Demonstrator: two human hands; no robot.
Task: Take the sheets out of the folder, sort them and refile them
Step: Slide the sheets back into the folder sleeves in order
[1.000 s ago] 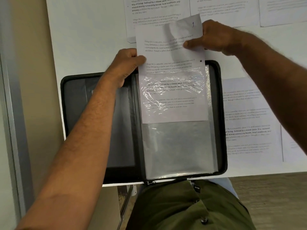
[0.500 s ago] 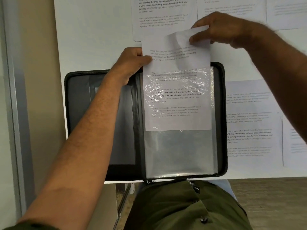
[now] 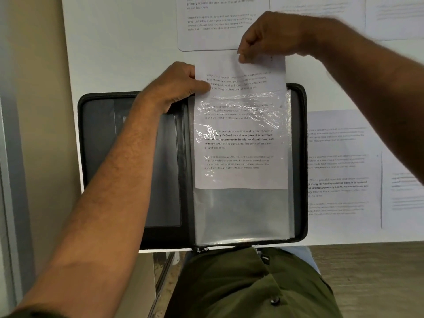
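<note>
Around the fingers lie loose printed pages: one page beyond them at the far desk edge, more pages to the right of the folder, which lies open and black on the white desk, its near edge over the person's green-clad lap. Nothing covers the sheet except the clear sleeve on the folder's right half; the sheet's lower part sits inside that sleeve, its upper part sticks out past the folder's far edge. Both forearms reach forward, the left one crossing the folder's left panel, the right one coming in from the right side. On the left hand, the thumb lies on the sheet's left edge, with the other fingers curled behind, gripping there just above the sleeve mouth. On the right hand, slightly blurred, the fingers are curled tight and pinch the sheet's top edge near its middle. Between the two grips the sheet lies fairly flat.
</note>
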